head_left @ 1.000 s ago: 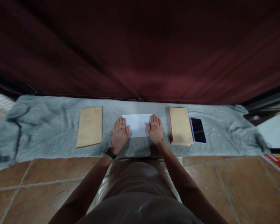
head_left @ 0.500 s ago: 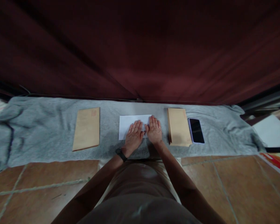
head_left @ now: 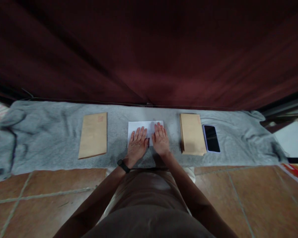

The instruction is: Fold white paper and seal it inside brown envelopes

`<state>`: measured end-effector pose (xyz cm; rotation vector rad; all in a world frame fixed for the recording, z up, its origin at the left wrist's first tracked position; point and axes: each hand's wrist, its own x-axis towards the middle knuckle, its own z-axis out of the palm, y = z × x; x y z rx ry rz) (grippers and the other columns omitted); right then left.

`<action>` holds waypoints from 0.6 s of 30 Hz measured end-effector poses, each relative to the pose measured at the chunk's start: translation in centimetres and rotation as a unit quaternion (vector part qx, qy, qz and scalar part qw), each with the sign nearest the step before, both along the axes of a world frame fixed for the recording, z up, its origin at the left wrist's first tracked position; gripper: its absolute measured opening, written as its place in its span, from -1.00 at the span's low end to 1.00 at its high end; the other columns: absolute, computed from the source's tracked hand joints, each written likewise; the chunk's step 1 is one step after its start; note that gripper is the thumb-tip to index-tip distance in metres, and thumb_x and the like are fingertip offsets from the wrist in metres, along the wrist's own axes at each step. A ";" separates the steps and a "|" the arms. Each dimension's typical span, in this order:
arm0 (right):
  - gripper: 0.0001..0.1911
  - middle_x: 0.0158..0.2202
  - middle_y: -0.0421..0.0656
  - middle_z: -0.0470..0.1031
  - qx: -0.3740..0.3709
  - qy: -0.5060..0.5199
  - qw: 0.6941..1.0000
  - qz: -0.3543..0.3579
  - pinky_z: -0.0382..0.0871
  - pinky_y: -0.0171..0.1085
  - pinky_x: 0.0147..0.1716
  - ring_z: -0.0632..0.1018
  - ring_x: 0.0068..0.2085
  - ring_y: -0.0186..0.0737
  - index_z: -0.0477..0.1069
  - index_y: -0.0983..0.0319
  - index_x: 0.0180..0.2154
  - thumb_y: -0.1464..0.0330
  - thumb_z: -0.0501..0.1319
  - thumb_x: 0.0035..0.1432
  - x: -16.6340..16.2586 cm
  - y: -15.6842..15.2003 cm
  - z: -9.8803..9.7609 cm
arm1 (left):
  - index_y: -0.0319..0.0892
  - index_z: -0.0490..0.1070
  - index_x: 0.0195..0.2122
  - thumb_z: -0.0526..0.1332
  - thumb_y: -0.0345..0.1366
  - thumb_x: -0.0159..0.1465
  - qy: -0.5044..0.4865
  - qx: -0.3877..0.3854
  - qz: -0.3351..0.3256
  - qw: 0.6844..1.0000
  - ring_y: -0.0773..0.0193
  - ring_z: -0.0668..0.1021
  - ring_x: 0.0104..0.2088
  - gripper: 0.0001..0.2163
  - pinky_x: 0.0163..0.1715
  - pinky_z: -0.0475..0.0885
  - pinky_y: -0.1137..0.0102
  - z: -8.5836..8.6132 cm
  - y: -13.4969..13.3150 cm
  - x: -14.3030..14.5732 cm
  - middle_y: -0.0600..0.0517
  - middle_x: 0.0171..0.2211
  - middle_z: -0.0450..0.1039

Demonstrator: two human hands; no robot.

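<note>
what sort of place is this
Probably an indoor room, perhaps in a home: the floor is tiled, a gray cloth is spread out as a surface, and dark red curtain-like fabric fills the far side.

We record a dark watch-like band [head_left: 124, 166] with a small rounded case on the left wrist. We note a plain, muted brown-grey top [head_left: 149, 213], with paler cloth [head_left: 191, 175] at its sides. We find left hand [head_left: 137, 144], right hand [head_left: 160, 140] and forearms [head_left: 185, 180] bare.
</note>
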<state>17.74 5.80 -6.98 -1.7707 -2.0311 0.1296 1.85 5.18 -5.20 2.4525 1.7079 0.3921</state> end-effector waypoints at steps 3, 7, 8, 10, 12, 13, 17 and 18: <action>-0.44 0.47 0.01 0.09 -0.019 -0.002 0.998 0.056 0.00 0.04 0.43 0.13 0.47 -0.06 0.13 0.31 0.41 0.27 -0.06 0.50 -1.2 -1.1 -0.1 | -0.22 0.10 0.45 -0.09 -0.30 0.46 0.005 -0.008 0.003 1.000 0.06 0.05 0.49 -0.47 0.45 -0.07 -0.02 0.0 0.0 -0.2 -0.11 0.46 0.08; -0.41 0.46 0.04 0.11 -0.012 -0.009 0.999 0.040 0.01 0.07 0.42 0.14 0.47 -0.02 0.09 0.31 0.43 0.23 -0.02 0.49 -0.7 -2.0 -0.5 | -0.22 0.09 0.45 -0.07 -0.24 0.47 0.000 0.000 0.039 0.999 0.03 0.08 0.48 -0.46 0.44 -0.03 -0.04 -0.2 -0.3 -1.2 -0.14 0.46 0.07; -0.40 0.46 0.05 0.11 -0.008 -0.012 0.999 0.035 0.01 0.08 0.42 0.14 0.47 -0.01 0.07 0.31 0.43 0.22 -0.02 0.49 -0.3 -2.1 -0.5 | -0.22 0.09 0.45 -0.07 -0.23 0.47 -0.004 0.004 0.051 0.999 0.02 0.09 0.47 -0.46 0.44 -0.01 -0.03 -0.3 -0.4 -1.6 -0.16 0.46 0.07; -0.37 0.46 0.08 0.10 -0.003 -0.017 1.000 0.024 0.02 0.08 0.41 0.15 0.46 0.01 0.05 0.34 0.44 0.20 -0.01 0.48 0.7 -2.3 -0.6 | -0.24 0.09 0.45 -0.06 -0.21 0.47 -0.015 0.012 0.074 0.997 0.01 0.11 0.47 -0.46 0.42 0.04 -0.03 -0.3 -0.7 -2.4 -0.19 0.45 0.06; -0.36 0.45 0.12 0.10 -0.002 -0.022 1.000 0.010 0.02 0.08 0.41 0.17 0.45 0.04 0.05 0.39 0.43 0.19 -0.01 0.48 1.4 -2.5 -0.6 | -0.29 0.10 0.44 -0.05 -0.19 0.47 -0.028 0.013 0.092 0.995 -0.03 0.14 0.46 -0.45 0.40 0.09 -0.03 -0.3 -1.2 -3.4 -0.25 0.44 0.08; -0.35 0.45 0.13 0.11 -0.003 -0.023 1.000 0.004 0.02 0.08 0.41 0.18 0.45 0.05 0.05 0.41 0.43 0.20 -0.01 0.48 1.7 -2.6 -0.6 | -0.31 0.12 0.43 -0.04 -0.19 0.47 -0.037 0.012 0.100 0.994 -0.05 0.16 0.45 -0.45 0.39 0.11 -0.03 -0.3 -1.4 -4.0 -0.27 0.43 0.10; -0.36 0.44 0.16 0.13 -0.009 -0.018 1.000 -0.011 0.03 0.10 0.40 0.19 0.44 0.06 0.06 0.43 0.43 0.22 -0.02 0.48 2.0 -2.9 -0.8 | -0.32 0.21 0.37 0.02 -0.21 0.43 -0.123 -0.003 0.114 0.986 -0.03 0.31 0.38 -0.48 0.34 0.24 0.02 -0.4 -1.9 -6.0 -0.29 0.36 0.26; -0.36 0.44 0.16 0.12 -0.010 -0.017 1.000 -0.013 0.03 0.11 0.40 0.19 0.44 0.06 0.06 0.43 0.43 0.22 -0.02 0.48 1.9 -3.0 -0.8 | -0.28 0.23 0.35 0.05 -0.21 0.41 -0.153 -0.012 0.119 0.981 -0.01 0.36 0.35 -0.49 0.32 0.29 0.05 -0.4 -1.9 -6.4 -0.27 0.34 0.30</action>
